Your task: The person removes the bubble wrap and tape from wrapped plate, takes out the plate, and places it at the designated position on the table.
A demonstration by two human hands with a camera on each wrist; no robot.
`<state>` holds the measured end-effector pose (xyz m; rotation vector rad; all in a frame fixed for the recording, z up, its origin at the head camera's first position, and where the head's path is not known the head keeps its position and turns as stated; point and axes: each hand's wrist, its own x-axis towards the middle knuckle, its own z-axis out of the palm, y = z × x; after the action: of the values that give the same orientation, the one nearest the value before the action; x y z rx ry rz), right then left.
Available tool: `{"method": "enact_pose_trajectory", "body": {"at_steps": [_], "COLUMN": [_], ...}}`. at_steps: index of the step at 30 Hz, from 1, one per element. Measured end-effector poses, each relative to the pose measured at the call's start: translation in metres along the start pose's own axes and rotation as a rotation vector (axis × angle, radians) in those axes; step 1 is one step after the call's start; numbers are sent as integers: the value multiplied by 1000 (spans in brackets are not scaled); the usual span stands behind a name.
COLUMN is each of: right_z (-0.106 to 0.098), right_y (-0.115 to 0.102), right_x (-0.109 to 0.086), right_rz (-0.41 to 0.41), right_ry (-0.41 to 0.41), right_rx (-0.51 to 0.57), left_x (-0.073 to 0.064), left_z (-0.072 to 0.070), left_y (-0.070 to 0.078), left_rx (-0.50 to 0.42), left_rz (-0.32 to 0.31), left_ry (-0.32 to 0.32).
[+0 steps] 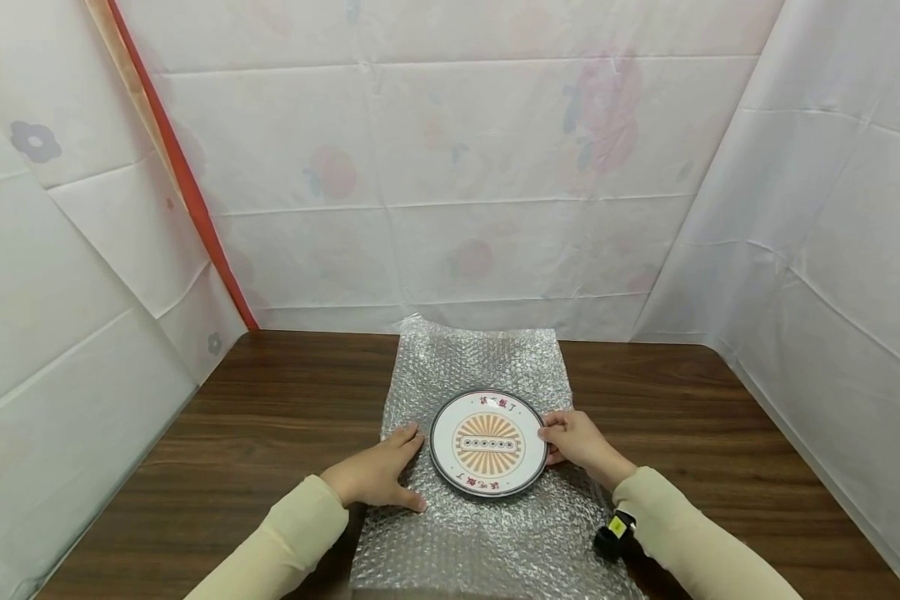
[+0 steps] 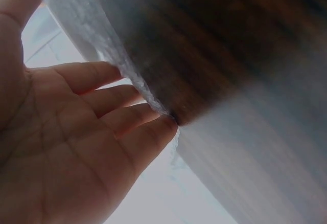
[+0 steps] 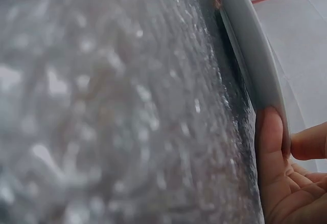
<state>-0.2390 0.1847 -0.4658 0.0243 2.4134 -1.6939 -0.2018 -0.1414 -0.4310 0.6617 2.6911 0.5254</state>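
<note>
A round white plate (image 1: 450, 425) with a dark rim, an orange sunburst and red characters lies over a sheet of bubble wrap (image 1: 487, 358). My right hand (image 1: 579, 442) pinches the plate's right edge, thumb on top and fingers beneath; the right wrist view shows the plate's side (image 3: 255, 50) between thumb and fingers, close over the wrap. To the left of the plate, my left hand (image 1: 378, 471) rests on the wrap's left part with fingers spread. In the left wrist view its fingertips (image 2: 166, 127) touch the wrap's edge (image 2: 115, 45).
The bubble wrap spreads over a dark wooden table (image 1: 285, 400), reaching its back edge. White patterned cloth (image 1: 450, 183) hangs behind and at both sides, with a red strip (image 1: 187, 183) at the left. A black device with a yellow label (image 1: 617, 527) sits at the right wrist.
</note>
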Motion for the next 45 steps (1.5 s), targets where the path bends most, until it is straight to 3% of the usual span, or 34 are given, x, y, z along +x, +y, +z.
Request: {"method": "enact_pose_trajectory", "body": {"at_steps": [33,45], "right_z": [-64,-89], "right_y": [1,3], "right_x": [-17,-23], "right_rz": [-82,-60], "right_ry": [53,135], "right_rx": [-56,-89], "left_x": [0,0], "left_z": [1,1], "left_y": [-1,-1], "left_rx": [16,13], "left_rz": [3,-5], "left_ry": [-7,-15]}}
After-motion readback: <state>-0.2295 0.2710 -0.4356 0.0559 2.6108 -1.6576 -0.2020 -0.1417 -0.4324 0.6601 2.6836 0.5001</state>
